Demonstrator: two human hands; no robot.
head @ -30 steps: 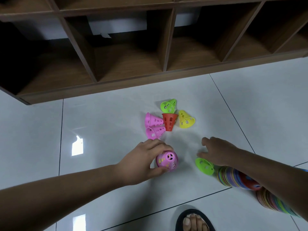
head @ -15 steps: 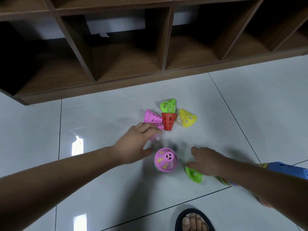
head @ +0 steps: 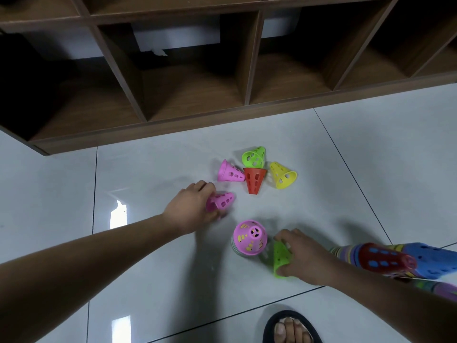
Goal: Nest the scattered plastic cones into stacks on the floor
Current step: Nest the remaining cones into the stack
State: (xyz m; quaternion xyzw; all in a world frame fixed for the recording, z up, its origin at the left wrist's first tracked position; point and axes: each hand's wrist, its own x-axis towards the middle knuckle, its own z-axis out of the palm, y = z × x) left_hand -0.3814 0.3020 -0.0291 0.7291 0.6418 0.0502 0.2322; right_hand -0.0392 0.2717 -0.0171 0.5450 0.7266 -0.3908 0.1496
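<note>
Head camera, looking down: my left hand curls round a pink cone lying on its side on the floor, with the fingers closed over its wide end. My right hand grips a green cone just beside a short upright stack topped in pink. Four loose cones, pink, green, red and yellow, lie touching in a cluster nearer the shelf unit along the floor's far edge. A long multicoloured stack lies on its side, partly hidden by my right forearm, and my sandalled foot shows at the near edge. The cones look like thin perforated plastic. I judge them light, fairly stiff and apt to skid on the glossy tile. They are best held by the wall near the wide rim, leaving the mouth free to drop over a stack.
</note>
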